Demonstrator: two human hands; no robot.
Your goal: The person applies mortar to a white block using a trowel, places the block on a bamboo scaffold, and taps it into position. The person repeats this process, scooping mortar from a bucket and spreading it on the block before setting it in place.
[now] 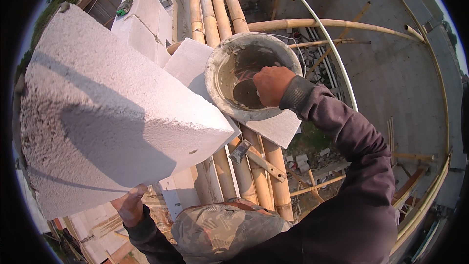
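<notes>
I have my right grip (273, 86) closed around a dark, rounded tool (246, 94) inside the mortar-smeared bucket (251, 115); my left grip (131, 206) touches a big white block's (102, 112) lower edge, its closure unclear to me. The bucket stands on a pale slab (276, 131) over bamboo poles (282, 196), a hatchet (264, 162) near it.

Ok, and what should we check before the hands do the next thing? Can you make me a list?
1. Left hand on the big white block: ok, touching its lower edge.
2. Block steady: cannot tell; most of what supports it is hidden.
3. Trowel gripped: ok, the right hand holds it inside the bucket.
4. Bucket upright: ok, it sits on a white slab over the poles.
5. Hammer put away: not ok, it lies loose on the poles and might get knocked.
6. Gloves on: not ok, both hands are bare.
</notes>
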